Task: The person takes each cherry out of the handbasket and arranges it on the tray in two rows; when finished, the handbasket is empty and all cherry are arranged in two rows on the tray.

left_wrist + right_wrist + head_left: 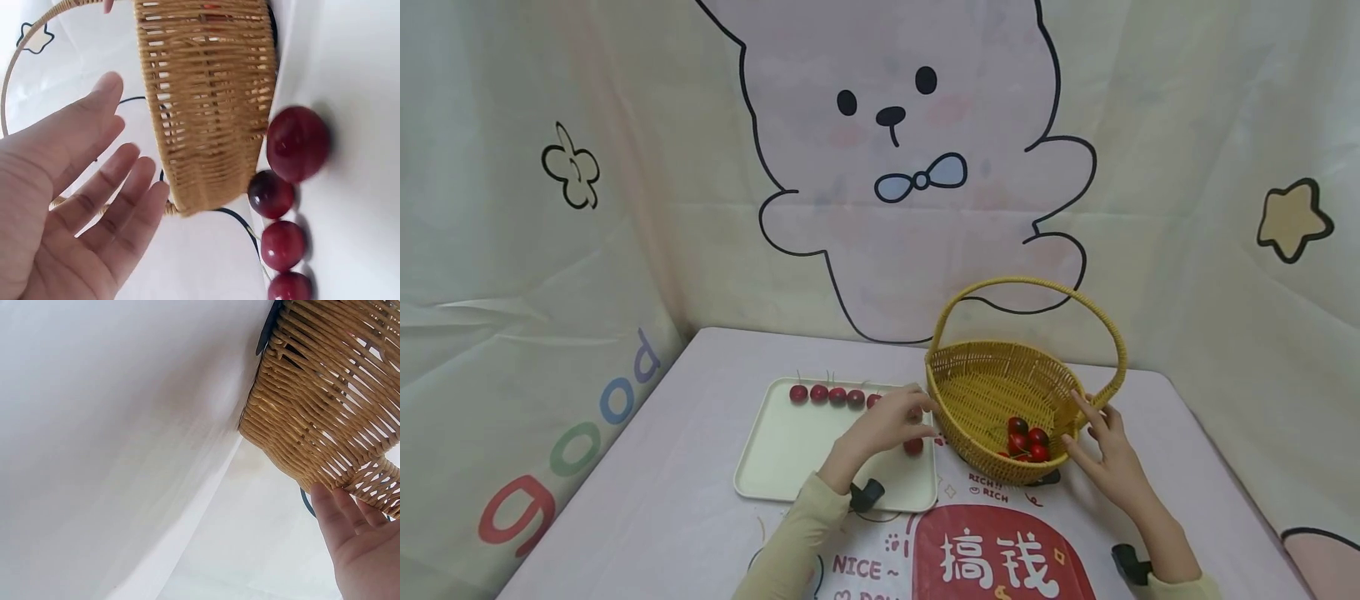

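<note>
- nearest, a red printed patch (1000, 558) lies on the pale table cover (670, 492), outside the work itself
- beyond it the right hand (1112, 467) has its fingers spread and fairly straight, tips touching the basket (977, 375) near the foot of its handle (1120, 358); this looks like steadying, though how hard they press i cannot tell
- on the right side of the tray (790, 458), one single cherry (913, 447) sits nearer than the rest; in the left wrist view it stands beside the end of a line of fruit, so i take it as part of the arranged share
- about level with that, a small heap of cherries (1017, 443) lies inside the basket, toward its near side, the basket standing just right of the tray; the heap looks like the share left to deal with, and the rim hides part of it, so i give no count
- a touch further, the left hand (887, 421) hangs over the tray's right side, thumb and fingers apart, with nothing between them in the left wrist view; no cherry is in transit
- along the tray's far edge runs a row of cherries (837, 397), at least five side by side, some with stems; this tidy line seems the finished part, which puts the work, i judge, somewhere midway
- behind everything, a drawn animal (925, 250) fills the backdrop (700, 275)
</note>
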Demonstrator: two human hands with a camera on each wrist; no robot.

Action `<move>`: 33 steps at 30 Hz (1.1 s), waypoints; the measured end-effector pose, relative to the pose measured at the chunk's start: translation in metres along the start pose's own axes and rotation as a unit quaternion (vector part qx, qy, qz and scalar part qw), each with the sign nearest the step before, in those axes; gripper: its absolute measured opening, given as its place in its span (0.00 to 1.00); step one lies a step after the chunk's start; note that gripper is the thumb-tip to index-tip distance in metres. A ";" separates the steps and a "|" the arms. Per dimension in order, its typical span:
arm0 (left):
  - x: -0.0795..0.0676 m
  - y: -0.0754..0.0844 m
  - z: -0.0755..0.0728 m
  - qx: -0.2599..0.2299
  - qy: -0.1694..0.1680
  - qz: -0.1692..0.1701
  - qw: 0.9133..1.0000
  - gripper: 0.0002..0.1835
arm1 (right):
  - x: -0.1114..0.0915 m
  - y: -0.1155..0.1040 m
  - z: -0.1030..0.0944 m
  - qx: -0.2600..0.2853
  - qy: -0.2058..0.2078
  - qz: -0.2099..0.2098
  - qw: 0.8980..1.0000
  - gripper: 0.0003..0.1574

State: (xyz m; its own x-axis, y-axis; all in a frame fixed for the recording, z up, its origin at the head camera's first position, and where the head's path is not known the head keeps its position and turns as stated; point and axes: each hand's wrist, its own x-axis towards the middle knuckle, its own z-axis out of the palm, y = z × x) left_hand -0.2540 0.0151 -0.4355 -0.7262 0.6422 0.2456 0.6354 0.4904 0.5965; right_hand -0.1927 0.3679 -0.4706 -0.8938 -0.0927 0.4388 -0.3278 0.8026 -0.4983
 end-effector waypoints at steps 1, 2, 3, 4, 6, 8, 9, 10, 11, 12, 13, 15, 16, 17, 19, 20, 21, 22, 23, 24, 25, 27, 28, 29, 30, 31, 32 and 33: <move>0.002 0.003 0.000 -0.002 0.005 0.003 1.000 0.16 | 0.000 0.000 0.000 -0.001 0.000 -0.001 1.000 0.49; 0.005 0.005 0.001 0.000 0.009 0.008 1.000 0.16 | 0.000 0.000 0.000 -0.001 0.000 -0.002 1.000 0.49; 0.007 0.008 0.002 0.003 0.012 0.012 1.000 0.16 | 0.000 0.000 0.000 -0.002 0.000 -0.002 1.000 0.49; 0.010 0.010 0.003 0.007 0.015 0.017 1.000 0.16 | -0.001 0.000 0.000 -0.003 0.000 -0.002 1.000 0.49; 0.016 0.016 0.007 0.011 0.018 0.026 0.999 0.16 | -0.001 0.000 0.000 -0.004 -0.001 -0.002 1.000 0.49; 0.023 0.021 0.011 0.015 0.020 0.032 0.999 0.16 | -0.001 0.000 0.000 -0.004 -0.001 -0.002 1.000 0.49; 0.027 0.023 0.015 0.013 0.020 0.035 0.999 0.16 | -0.001 0.000 0.000 -0.004 -0.001 -0.002 1.000 0.49; 0.031 0.025 0.018 0.007 0.018 0.035 0.999 0.16 | -0.001 0.000 -0.001 -0.003 -0.001 -0.002 1.000 0.49; 0.034 0.027 0.021 -0.001 0.014 0.034 0.999 0.16 | -0.001 0.000 -0.001 -0.003 0.000 -0.003 1.000 0.49; 0.038 0.029 0.024 -0.010 0.011 0.032 0.999 0.16 | -0.001 -0.001 -0.001 -0.002 0.000 -0.002 1.000 0.49; 0.042 0.030 0.028 -0.015 0.007 0.030 0.999 0.16 | 0.000 -0.001 -0.001 -0.002 -0.001 -0.003 1.000 0.49; 0.049 0.030 0.035 -0.028 -0.004 0.027 0.999 0.16 | 0.000 -0.001 -0.001 -0.001 -0.002 -0.002 1.000 0.49; 0.053 0.031 0.039 -0.033 -0.009 0.023 0.999 0.16 | 0.000 -0.001 -0.001 -0.001 -0.003 -0.002 1.000 0.49; 0.056 0.031 0.042 -0.033 -0.013 0.022 0.999 0.16 | 0.000 -0.001 -0.001 -0.002 -0.003 -0.001 1.000 0.49; 0.063 0.031 0.049 -0.032 -0.020 0.021 0.999 0.16 | -0.001 -0.001 -0.001 -0.003 -0.004 0.000 1.000 0.49; 0.067 0.031 0.052 -0.031 -0.023 0.021 0.999 0.16 | -0.001 -0.001 0.000 -0.002 -0.004 0.000 1.000 0.49; 0.070 0.032 0.055 -0.029 -0.027 0.019 0.999 0.17 | -0.001 -0.002 -0.001 -0.002 -0.003 0.001 1.000 0.49; 0.073 0.033 0.057 -0.026 -0.030 0.016 0.999 0.16 | -0.001 -0.002 -0.001 -0.002 -0.003 0.001 1.000 0.49; 0.076 0.034 0.060 -0.023 -0.032 0.014 0.999 0.16 | -0.001 -0.002 -0.001 -0.001 -0.002 0.000 1.000 0.49; 0.079 0.035 0.061 -0.023 -0.035 0.012 0.999 0.16 | 0.000 -0.003 -0.001 0.000 -0.003 0.000 1.000 0.49; 0.082 0.036 0.063 -0.017 -0.038 0.009 0.999 0.16 | 0.000 -0.003 -0.001 0.001 -0.003 -0.001 1.000 0.50; 0.087 0.038 0.066 -0.015 -0.047 -0.001 0.999 0.17 | 0.001 -0.003 -0.001 0.002 -0.003 -0.002 1.000 0.50; 0.090 0.039 0.068 -0.014 -0.051 -0.005 0.999 0.17 | 0.001 -0.003 -0.001 0.002 -0.003 -0.002 1.000 0.49; 0.092 0.040 0.070 -0.011 -0.055 -0.010 0.998 0.17 | 0.001 -0.002 -0.001 0.003 -0.003 -0.003 1.000 0.49; 0.095 0.041 0.071 -0.008 -0.060 -0.013 0.998 0.17 | 0.001 -0.002 -0.001 0.004 -0.003 -0.003 1.000 0.49; 0.097 0.042 0.073 -0.002 -0.064 -0.017 0.998 0.17 | 0.001 -0.002 -0.001 0.005 -0.003 -0.003 1.000 0.49; 0.100 0.042 0.075 0.000 -0.068 -0.019 0.998 0.16 | 0.001 -0.002 0.000 0.005 -0.003 -0.003 1.000 0.48; 0.103 0.042 0.076 0.005 -0.073 -0.019 0.997 0.16 | 0.000 -0.001 0.000 0.005 -0.003 -0.003 1.000 0.48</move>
State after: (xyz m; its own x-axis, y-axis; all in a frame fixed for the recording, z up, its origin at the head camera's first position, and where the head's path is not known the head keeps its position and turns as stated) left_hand -0.2821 0.1464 -0.4439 -0.7045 0.7013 0.1087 0.6111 0.5217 0.5953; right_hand -0.1926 0.3668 -0.4697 -0.8939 -0.1006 0.4369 -0.3355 0.7965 -0.5030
